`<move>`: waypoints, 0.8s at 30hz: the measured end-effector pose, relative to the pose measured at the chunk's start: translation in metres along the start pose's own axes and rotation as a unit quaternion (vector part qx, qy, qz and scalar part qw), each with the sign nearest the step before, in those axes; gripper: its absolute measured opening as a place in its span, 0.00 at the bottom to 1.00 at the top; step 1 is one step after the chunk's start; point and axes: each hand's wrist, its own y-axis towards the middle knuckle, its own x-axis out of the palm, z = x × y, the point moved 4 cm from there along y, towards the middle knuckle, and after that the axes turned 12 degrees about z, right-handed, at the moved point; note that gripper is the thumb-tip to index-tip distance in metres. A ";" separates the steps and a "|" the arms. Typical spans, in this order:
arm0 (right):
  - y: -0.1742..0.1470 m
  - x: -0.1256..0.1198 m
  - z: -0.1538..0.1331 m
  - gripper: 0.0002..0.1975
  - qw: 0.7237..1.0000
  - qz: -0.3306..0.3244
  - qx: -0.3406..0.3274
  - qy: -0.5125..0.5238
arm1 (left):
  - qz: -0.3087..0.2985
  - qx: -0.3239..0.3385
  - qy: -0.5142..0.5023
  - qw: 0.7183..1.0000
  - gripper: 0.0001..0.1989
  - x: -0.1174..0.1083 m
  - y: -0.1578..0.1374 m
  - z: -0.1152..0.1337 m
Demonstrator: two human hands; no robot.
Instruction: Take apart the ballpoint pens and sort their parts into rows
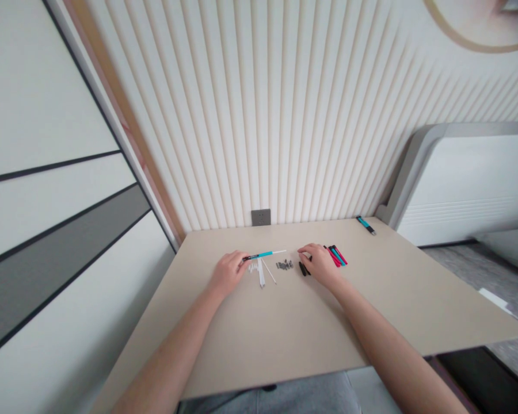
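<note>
My left hand [231, 270] is closed in a pinch on the black end of a blue-and-black pen barrel [264, 253]. The barrel points right, and a thin white refill sticks out of its far end. My right hand [319, 263] hovers low over several black pen parts [303, 269], its fingers curled but the tips apart, with nothing visible between them. Beneath the pen lie white refills [261, 275] in a bunch, one of them slanting off alone. Small white pieces [252, 267] are beside them. Small grey pieces [285, 264] sit in a pile between my hands.
Red and blue pen barrels [337, 255] lie just right of my right hand. Another blue-and-black item [366, 225] rests at the table's back right corner. A ribbed wall with a dark socket [261, 217] stands behind the beige table [280, 339]. A white cabinet is at left.
</note>
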 end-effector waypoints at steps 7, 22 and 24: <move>-0.001 -0.002 -0.006 0.11 0.999 -0.031 0.012 -0.023 | -0.008 -0.004 0.003 1.000 0.07 0.001 0.000 0.000; -0.011 0.024 -0.063 0.10 0.983 -0.086 -0.157 -0.039 | 0.001 0.003 0.006 1.000 0.06 0.000 0.001 0.002; -0.012 0.023 -0.064 0.10 0.982 -0.087 -0.165 -0.031 | 0.000 0.005 0.006 1.000 0.07 0.000 0.001 0.002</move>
